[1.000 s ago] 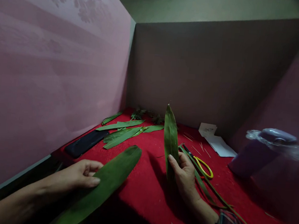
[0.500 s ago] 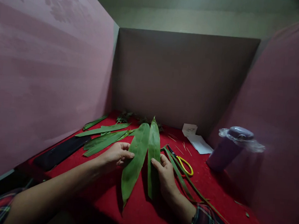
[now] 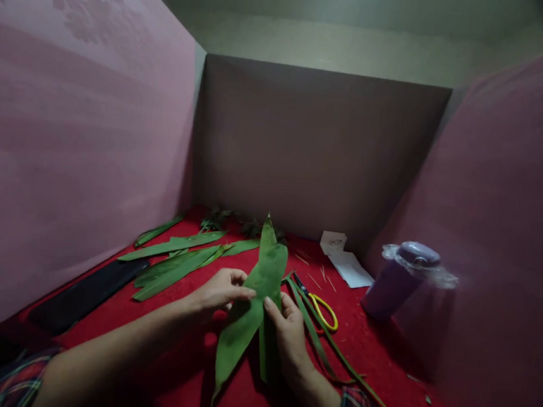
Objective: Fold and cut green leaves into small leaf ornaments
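Observation:
My left hand (image 3: 219, 291) pinches a broad green leaf (image 3: 247, 315) at its left edge, thumb on top. My right hand (image 3: 289, 328) grips a second long leaf (image 3: 265, 234) that lies under the first, its pointed tip showing above. The two leaves overlap in a narrow V over the red cloth (image 3: 381, 365). Their lower ends hang toward me.
Several loose green leaves (image 3: 176, 261) lie at the back left beside a black flat object (image 3: 85, 292). Yellow-handled scissors (image 3: 322, 306) and thin leaf strips (image 3: 334, 351) lie right of my hands. White papers (image 3: 349, 267) and a purple bottle (image 3: 395, 281) stand at right. Cardboard walls enclose three sides.
My left hand brought its leaf in from the left, first alongside the right hand's leaf, now overlapping it. The view has shifted rightward, so things sit further left.

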Available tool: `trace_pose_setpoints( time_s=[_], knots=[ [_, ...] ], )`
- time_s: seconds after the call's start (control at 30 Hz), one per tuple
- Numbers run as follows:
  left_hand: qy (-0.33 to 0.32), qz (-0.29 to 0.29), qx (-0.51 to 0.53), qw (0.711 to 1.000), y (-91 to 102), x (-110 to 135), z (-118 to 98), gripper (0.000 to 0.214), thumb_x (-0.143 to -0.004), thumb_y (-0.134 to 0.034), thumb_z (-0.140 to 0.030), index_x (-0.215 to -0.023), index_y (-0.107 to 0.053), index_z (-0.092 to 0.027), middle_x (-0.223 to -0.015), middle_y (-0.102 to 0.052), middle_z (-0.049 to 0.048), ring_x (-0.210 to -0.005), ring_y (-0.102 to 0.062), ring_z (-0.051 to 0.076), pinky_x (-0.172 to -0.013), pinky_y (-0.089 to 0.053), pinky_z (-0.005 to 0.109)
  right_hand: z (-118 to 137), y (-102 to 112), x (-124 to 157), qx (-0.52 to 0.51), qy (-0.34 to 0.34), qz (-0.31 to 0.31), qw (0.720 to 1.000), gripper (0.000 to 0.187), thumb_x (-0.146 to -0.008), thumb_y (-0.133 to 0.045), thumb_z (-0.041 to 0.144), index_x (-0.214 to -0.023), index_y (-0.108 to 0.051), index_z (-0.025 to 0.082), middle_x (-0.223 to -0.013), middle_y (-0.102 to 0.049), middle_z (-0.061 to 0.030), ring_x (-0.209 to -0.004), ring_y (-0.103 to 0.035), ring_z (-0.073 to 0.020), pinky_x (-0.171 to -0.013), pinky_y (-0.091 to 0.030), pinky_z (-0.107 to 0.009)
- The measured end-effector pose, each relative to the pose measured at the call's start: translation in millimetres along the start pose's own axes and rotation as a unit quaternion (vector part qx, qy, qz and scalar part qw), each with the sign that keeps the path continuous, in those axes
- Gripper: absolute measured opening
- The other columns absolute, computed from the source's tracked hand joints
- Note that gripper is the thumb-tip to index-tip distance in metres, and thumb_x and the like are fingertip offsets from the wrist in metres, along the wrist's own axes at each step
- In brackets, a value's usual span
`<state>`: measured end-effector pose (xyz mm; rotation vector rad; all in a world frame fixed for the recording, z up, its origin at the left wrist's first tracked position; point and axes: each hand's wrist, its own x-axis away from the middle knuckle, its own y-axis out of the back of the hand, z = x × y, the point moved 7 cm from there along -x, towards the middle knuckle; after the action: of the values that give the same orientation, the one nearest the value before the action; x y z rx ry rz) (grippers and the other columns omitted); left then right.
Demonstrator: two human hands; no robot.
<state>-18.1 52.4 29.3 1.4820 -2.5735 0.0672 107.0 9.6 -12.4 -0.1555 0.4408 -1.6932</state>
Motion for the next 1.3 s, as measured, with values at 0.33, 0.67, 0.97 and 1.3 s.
trace_pose_setpoints(
  time_s=[0.33,0.67,0.97,1.3],
  knots=[
    [-0.040,0.071,-0.050,0.995,3.5,-25,-12,0.032,-0.060,-0.067,-0.040,-0.065,-0.055,-0.010,-0.053,-0.052,-0.0026,-0.045,-0.045,0.006,-0.046,-0.036,0.020,-6,3,-1,-0.012,-0.035,-0.013,0.999,0.028,-0.068,-0.070,0.034,-0.086,-0.061,0.016,-0.081,-0.068,-0.0044,-0.078,-0.064,-0.0218,-0.075,-0.049,-0.034],
    [-0.057,0.030,0.049,0.997,11.9,-39,7,0.035,-0.057,-0.073,-0.041,-0.066,-0.053,-0.012,-0.052,-0.052,-0.0036,-0.041,-0.041,0.004,-0.040,-0.028,0.017,-13,-1,1,-0.031,-0.086,0.011,0.996,0.031,-0.067,-0.072,0.035,-0.088,-0.061,0.015,-0.082,-0.069,-0.0056,-0.079,-0.064,-0.0224,-0.074,-0.048,-0.034],
    [-0.169,-0.149,0.191,0.956,64.1,-16,-42,0.024,-0.060,-0.074,-0.031,-0.070,-0.060,-0.015,-0.061,-0.060,-0.0028,-0.049,-0.053,0.006,-0.046,-0.039,0.016,-20,2,5,-0.026,-0.156,-0.029,0.987,0.028,-0.069,-0.068,0.042,-0.080,-0.061,0.018,-0.062,-0.063,0.0015,-0.052,-0.056,-0.0129,-0.051,-0.044,-0.022],
    [-0.653,-0.138,-0.345,0.660,1.0,40,-64,0.020,-0.077,-0.058,-0.017,-0.094,-0.066,-0.020,-0.102,-0.066,0.0116,-0.089,-0.063,0.018,-0.072,-0.052,0.030,-3,3,-4,0.001,-0.124,-0.064,0.990,0.028,-0.055,-0.076,0.040,-0.061,-0.064,0.016,-0.048,-0.058,0.0010,-0.044,-0.047,-0.0116,-0.044,-0.039,-0.023]
  ],
)
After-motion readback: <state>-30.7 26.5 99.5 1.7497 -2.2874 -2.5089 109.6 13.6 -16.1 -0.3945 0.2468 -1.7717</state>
